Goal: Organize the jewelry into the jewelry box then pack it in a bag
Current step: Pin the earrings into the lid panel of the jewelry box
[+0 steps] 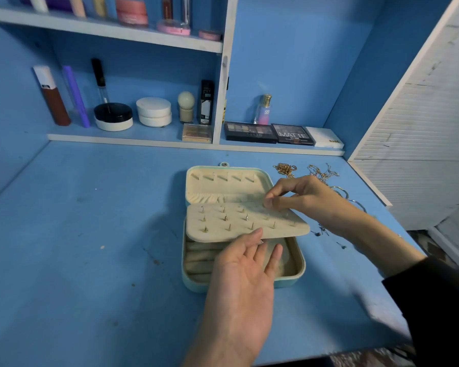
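Note:
A pale green jewelry box [300,271] with beige lining lies open on the blue desk. Its beige earring panel [239,223] is lifted off the lower tray and carries several stud earrings. My left hand [247,271] holds the panel up from below, palm up with straight fingers and the thumb at the front edge. My right hand [297,194] pinches something small at the panel's far right corner; what it is cannot be made out. Gold chains [285,169] and thinner chains [322,172] lie to the right of the box. Small dark studs [321,231] lie under my right forearm.
Bangles [341,192] lie at the desk's right edge. Cosmetics fill the back shelves: eyeshadow palettes [251,132], jars [154,111], tubes and a perfume bottle [264,109]. A white slatted panel [419,144] closes off the right side.

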Tool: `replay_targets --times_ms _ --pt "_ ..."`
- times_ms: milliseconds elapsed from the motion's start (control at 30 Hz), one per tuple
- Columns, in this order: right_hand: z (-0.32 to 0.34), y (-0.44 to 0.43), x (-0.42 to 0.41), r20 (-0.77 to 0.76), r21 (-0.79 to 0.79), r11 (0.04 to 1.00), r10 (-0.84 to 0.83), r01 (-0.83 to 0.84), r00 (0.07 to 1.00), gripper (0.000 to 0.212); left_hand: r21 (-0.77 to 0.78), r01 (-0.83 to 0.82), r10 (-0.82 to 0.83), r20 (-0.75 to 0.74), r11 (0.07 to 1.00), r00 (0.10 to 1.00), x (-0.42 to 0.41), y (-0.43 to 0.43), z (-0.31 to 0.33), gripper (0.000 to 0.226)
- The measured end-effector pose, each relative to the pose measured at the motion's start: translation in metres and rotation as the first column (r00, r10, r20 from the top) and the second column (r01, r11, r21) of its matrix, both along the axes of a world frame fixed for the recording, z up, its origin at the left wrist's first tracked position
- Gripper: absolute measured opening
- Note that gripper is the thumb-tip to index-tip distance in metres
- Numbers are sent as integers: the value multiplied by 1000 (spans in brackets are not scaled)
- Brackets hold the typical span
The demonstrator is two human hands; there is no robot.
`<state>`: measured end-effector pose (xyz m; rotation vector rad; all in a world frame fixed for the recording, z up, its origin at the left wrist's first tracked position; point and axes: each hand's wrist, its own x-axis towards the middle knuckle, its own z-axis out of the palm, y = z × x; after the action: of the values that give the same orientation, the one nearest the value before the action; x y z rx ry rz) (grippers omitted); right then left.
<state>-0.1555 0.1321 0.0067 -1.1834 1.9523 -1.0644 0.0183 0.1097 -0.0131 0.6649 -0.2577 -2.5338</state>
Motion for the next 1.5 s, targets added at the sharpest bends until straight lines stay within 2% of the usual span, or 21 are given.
replay_targets --times_ms 367,600,833,1033,1200,1333,1500 --pt "-1 1 2 24 -17 1000 19 -19 1000 6 -13 2 -2 -22 1000 1000 0 -1 -1 40" --pt "1 1 3 -119 -24 997 74 -77 990 5 -7 0 0 -26 1000 1000 0 -1 -1 40" --pt "14 -5 -3 -319 90 971 237 -219 918 3 9 2 -2 -8 1000 1000 1 -1 -1 41" --pt "34 -17 -5 -338 235 916 392 -326 856 10 9 -2 2 2 1000 1000 1 -1 -1 44" --pt "40 -27 -1 -356 343 871 468 -352 809 10 -4 0 0 -4 1000 1000 1 -1 0 39" --pt "43 -28 5 -385 379 860 481 -340 787 17 1 6 -6 -9 1000 1000 1 -1 0 32" --pt "40 -30 7 -458 405 863 476 -300 751 13 -5 14 -14 -18 1000 1000 1 -2 -1 29"
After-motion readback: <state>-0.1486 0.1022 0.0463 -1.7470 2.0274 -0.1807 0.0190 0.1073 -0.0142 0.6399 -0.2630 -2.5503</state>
